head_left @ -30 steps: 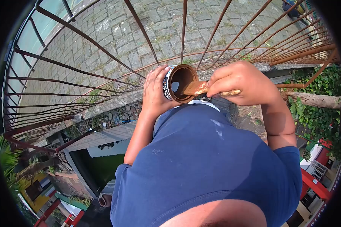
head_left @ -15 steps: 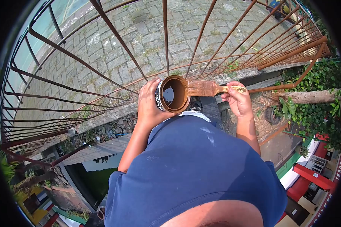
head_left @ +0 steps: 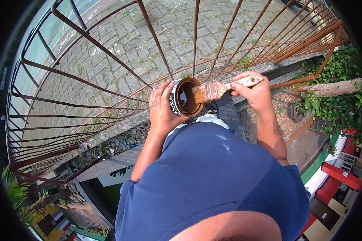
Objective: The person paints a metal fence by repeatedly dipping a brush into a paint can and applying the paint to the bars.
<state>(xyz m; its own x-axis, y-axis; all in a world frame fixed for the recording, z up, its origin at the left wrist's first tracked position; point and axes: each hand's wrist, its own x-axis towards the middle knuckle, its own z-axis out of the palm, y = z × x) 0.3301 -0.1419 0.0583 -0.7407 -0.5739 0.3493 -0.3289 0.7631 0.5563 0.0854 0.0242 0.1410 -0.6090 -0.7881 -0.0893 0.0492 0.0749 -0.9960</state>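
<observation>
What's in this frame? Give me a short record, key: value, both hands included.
left grip: around the side of the can
right grip: thumb and fingers on the handle of the brush
can state: lidless, mouth toward the camera, brown stains inside, dark shiny liquid within
brush state: bristles at the can's mouth, over its right side in the picture
clothing: blue shirt, pale marks on the front
ahead: metal fence, with paving beyond
picture's right: tree trunk among green leaves
</observation>
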